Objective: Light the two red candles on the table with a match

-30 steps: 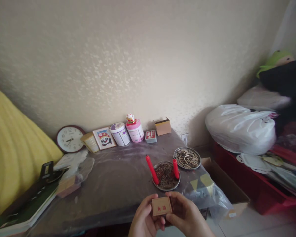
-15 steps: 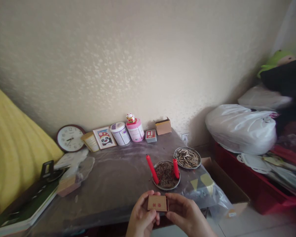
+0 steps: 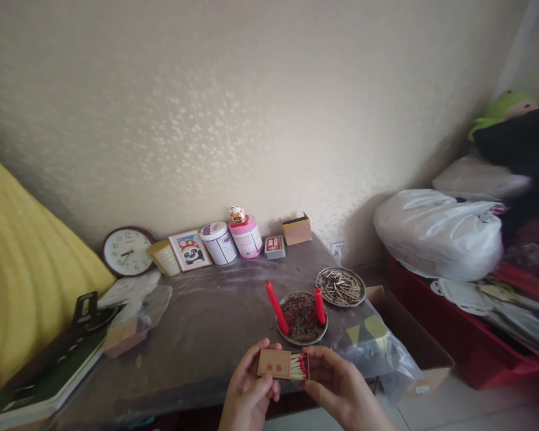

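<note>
A brown matchbox [image 3: 273, 364] is held in front of me, its tray slid partly out to the right. Red-headed matches [image 3: 299, 366] show in the opened end. My left hand [image 3: 250, 383] grips the matchbox sleeve, thumb on the front face. The fingers of my right hand [image 3: 336, 383] pinch the tray's right end. Just beyond the hands is a round dish [image 3: 296, 342] of dark grains, with a tall tilted red candle [image 3: 277, 308] and a shorter red candle [image 3: 320, 307] standing in it. Behind it to the right, a second dish [image 3: 363, 297] holds many used matches [image 3: 341, 287].
Along the wall stand a clock [image 3: 128, 251], a framed panda picture [image 3: 190, 250], two canisters [image 3: 221, 244], a card box [image 3: 275, 246] and a small carton [image 3: 297, 230]. Plastic covers the table [image 3: 197, 335]. A cardboard box [image 3: 413, 335] and a red bin [image 3: 458, 335] sit at the right.
The matchbox sleeve has moved left with my left hand while my right hand stays about where it was. The tray has come open and the matches are now exposed.
</note>
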### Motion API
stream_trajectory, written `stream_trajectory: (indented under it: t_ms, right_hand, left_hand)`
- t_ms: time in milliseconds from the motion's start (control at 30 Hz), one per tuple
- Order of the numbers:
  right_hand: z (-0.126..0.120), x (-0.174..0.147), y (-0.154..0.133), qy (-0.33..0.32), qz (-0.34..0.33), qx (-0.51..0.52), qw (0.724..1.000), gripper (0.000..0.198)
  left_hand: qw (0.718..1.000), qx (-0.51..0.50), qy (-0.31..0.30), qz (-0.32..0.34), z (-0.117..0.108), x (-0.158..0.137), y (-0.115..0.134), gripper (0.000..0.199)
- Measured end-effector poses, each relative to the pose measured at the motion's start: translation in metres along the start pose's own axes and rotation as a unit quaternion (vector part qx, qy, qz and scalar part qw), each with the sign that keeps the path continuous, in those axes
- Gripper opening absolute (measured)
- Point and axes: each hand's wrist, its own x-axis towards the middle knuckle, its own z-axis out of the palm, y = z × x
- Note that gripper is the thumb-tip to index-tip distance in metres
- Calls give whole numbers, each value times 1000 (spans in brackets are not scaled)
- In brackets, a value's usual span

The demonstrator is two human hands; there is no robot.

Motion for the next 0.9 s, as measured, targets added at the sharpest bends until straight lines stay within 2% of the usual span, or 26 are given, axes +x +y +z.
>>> stream_trajectory:
  t_ms: [267,367,500,600,733,900]
  right_hand:
    - [3,-1,2,-10,-6,-10,1000,35]
    - [2,-2,5,7,-5,-50,999,34]
    - [-1,-3,11,4,-13,-143,990,38]
    - [-3,-6,8,36,-48,-263,963,43]
    - [-4,-10,-4,78,-139,-373,914,31]
    - [-5,-8,-8,53,-155,-450,878,19]
  left_hand:
    - [999,1,28,-39,14,-4,-11,38]
    - [998,33,46,-41,15,-4,-15,32]
    - [994,85,58,-25,12,-3,-17,35]
    - [989,127,68,-15,12,-4,-17,38]
    - [979,188,76,-6,14,-5,-18,38]
    - [975,206,84,-3,21,-8,-19,36]
